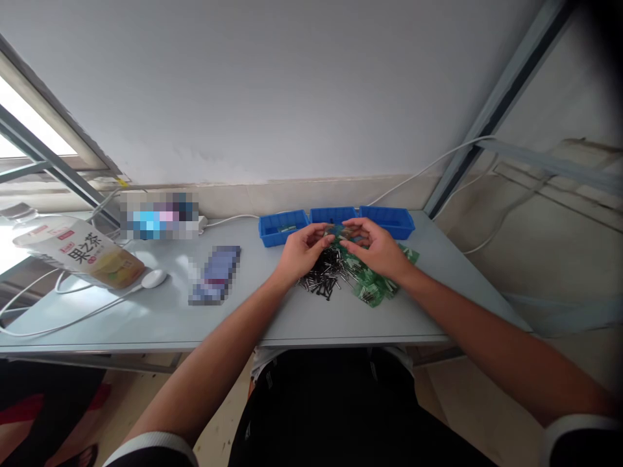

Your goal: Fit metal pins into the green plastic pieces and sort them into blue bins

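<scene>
Both hands meet over the table in front of the blue bins. My left hand [307, 250] pinches the left edge of a small clear green plastic bag [337, 231]. On the other side, my right hand [374, 246] grips the same bag between thumb and fingers. Beneath them lies a loose pile of dark screws [324, 275], some with shiny shanks. More green bags [374, 288], with what look like screws inside, are heaped under and beside my right hand. What the held bag contains is too blurred to make out.
Three blue plastic bins stand in a row at the back: left [283, 228], middle [333, 215], right [388, 222]. A phone-like blurred object [217, 275], a drink bottle [80, 250] and a white cable with a round charger [154, 279] occupy the left. Metal posts [491, 110] frame the table.
</scene>
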The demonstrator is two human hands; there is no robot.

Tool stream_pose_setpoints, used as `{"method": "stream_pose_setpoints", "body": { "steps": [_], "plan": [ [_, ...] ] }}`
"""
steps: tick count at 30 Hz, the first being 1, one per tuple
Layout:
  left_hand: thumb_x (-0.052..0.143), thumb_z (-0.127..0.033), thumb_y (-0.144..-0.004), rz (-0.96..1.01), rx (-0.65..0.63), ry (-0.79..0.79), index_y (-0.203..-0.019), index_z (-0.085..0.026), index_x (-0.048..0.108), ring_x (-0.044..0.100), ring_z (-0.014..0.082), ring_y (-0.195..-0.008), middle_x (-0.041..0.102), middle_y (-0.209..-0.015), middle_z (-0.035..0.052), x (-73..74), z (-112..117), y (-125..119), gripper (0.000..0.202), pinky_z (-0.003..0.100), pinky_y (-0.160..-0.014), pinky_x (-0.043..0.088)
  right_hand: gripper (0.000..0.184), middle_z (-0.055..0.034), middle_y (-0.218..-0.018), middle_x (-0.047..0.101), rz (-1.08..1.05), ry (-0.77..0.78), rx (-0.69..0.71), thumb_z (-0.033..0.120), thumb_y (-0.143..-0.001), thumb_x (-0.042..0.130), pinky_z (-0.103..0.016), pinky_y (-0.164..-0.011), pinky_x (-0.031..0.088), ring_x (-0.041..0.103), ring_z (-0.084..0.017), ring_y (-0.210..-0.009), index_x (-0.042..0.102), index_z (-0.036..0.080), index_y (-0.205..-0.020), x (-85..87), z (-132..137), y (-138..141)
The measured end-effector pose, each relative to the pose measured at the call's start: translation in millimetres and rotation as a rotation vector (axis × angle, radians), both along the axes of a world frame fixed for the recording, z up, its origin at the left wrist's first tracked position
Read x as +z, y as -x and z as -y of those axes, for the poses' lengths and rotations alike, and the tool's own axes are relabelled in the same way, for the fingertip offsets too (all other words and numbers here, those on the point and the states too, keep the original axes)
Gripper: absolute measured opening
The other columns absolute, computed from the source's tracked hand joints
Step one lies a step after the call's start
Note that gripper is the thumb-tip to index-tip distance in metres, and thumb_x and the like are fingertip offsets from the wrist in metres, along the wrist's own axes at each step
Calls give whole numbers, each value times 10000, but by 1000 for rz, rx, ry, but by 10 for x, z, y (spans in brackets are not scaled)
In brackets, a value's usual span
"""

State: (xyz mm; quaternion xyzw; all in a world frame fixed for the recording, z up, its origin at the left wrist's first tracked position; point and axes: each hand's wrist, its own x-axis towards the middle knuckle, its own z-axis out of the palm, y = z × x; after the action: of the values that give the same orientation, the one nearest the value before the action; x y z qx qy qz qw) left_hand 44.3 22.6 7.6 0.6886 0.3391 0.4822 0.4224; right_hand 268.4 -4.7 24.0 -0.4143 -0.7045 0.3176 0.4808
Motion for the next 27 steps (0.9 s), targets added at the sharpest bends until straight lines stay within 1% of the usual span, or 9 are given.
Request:
{"method": "stream_pose_setpoints", "body": {
  "steps": [5,9,11,14,16,18,22,24,27],
  "plan": [
    [794,-408,-925,33,-25,7,-1304,-192,663,737,220,-1029,763,-1091,98,22,23,-21,455,395,-970,614,427,-59,-960,743,-117,107,21,532,-844,830,-438,-728,682,731,-234,-790,663,240,-1106,0,1,35],
    [810,-385,-911,-33,136,-167,-1179,-216,699,692,220,-1111,693,-1244,113,76,53,-10,336,343,-877,630,418,-20,-880,688,-172,98,-31,518,-847,826,-392,-660,656,674,-187,-674,603,241,-1068,-28,-38,14],
    [779,-392,-936,-84,144,-227,-1099,-217,740,682,217,-1119,676,-1257,112,100,69,-6,243,342,-881,634,407,-10,-873,664,-151,88,-67,509,-861,812,-375,-642,645,654,-176,-659,589,244,-1073,-38,-47,-4],
    [767,-423,-944,-97,-3,-173,-1210,-228,745,705,231,-1129,678,-1314,128,110,98,-21,330,365,-911,647,366,-40,-960,672,-98,34,-60,467,-877,801,-378,-721,656,695,-211,-814,611,239,-1093,-44,-41,-14],
    [785,-441,-928,-79,-100,-117,-1329,-236,703,710,263,-1185,663,-1395,143,98,115,-40,457,393,-945,653,355,-75,-1075,686,-54,-6,-1,428,-877,804,-407,-821,667,712,-250,-983,639,235,-1126,-39,-27,-10],
    [795,-444,-917,-80,-121,-97,-1380,-234,678,693,290,-1243,668,-1419,142,81,118,-50,522,424,-993,645,418,-99,-1217,670,-10,-26,94,399,-868,813,-447,-923,665,697,-281,-1135,650,247,-1222,-27,-9,-1],
    [697,-379,-987,-155,22,-151,-1300,-222,729,700,266,-1196,723,-1301,117,65,71,-6,352,416,-1001,627,570,-105,-1369,616,49,-56,202,380,-885,804,-497,-1036,641,652,-302,-1281,601,296,-1411,1,30,13],
    [645,-329,-1007,-200,127,-207,-1229,-229,764,708,242,-1127,719,-1249,109,63,34,37,271,385,-935,629,552,-107,-1344,627,60,-70,184,384,-910,784,-493,-1009,652,657,-304,-1270,597,299,-1422,9,41,15],
    [619,-273,-1007,-247,249,-260,-1268,-244,733,710,213,-1065,719,-1240,96,55,-15,102,286,357,-887,614,510,-110,-1325,630,89,-79,157,390,-943,753,-485,-978,657,662,-300,-1245,600,298,-1421,17,44,8]
  ]
}}
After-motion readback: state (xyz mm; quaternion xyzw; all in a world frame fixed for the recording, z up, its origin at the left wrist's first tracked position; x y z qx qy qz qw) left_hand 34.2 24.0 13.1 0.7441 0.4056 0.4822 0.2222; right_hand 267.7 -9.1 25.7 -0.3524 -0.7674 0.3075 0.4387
